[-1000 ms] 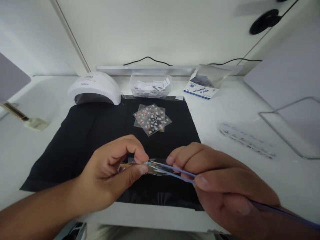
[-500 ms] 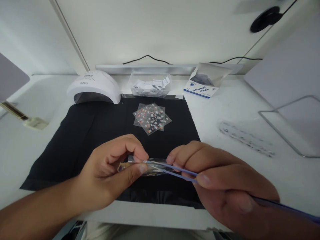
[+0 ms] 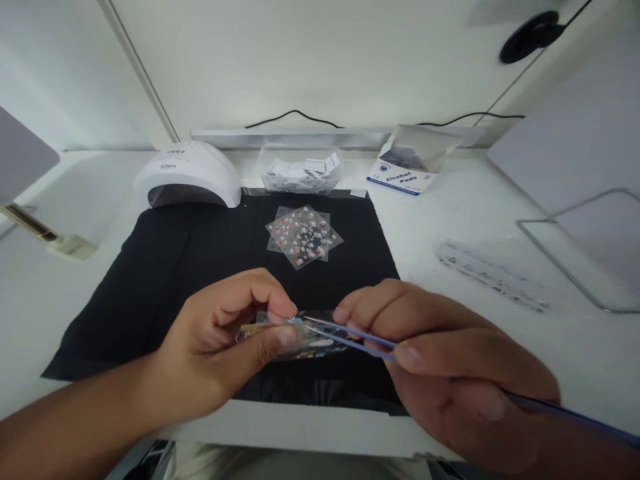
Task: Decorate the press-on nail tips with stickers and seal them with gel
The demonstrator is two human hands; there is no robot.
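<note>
Between its thumb and forefinger, my left hand (image 3: 227, 347) pinches a clear sticker sheet (image 3: 320, 343) with small coloured prints, held over the black mat. A tan edge, perhaps its backing, shows under the thumb. My right hand (image 3: 450, 367) grips blue tweezers (image 3: 373, 343). Their pale tips are apart and lie over the sheet, just right of my left fingertips. Whether the tips touch the sheet, I cannot tell. Farther back, several clear sticker sheets (image 3: 304, 237) lie fanned in a stack on the mat.
The black mat (image 3: 165, 247) covers the middle of the white table. Along the back stand a white nail lamp (image 3: 187, 173), a clear tub (image 3: 301, 170) of small packets and an open alcohol pads box (image 3: 413, 163). A clear strip (image 3: 493, 275) lies at right, beside a metal-framed stand (image 3: 570, 263).
The tweezer tips have spread wider and show above the sheet near my left fingers. The sheet has tilted so more of its printed face is visible. My left hand has hardly moved.
</note>
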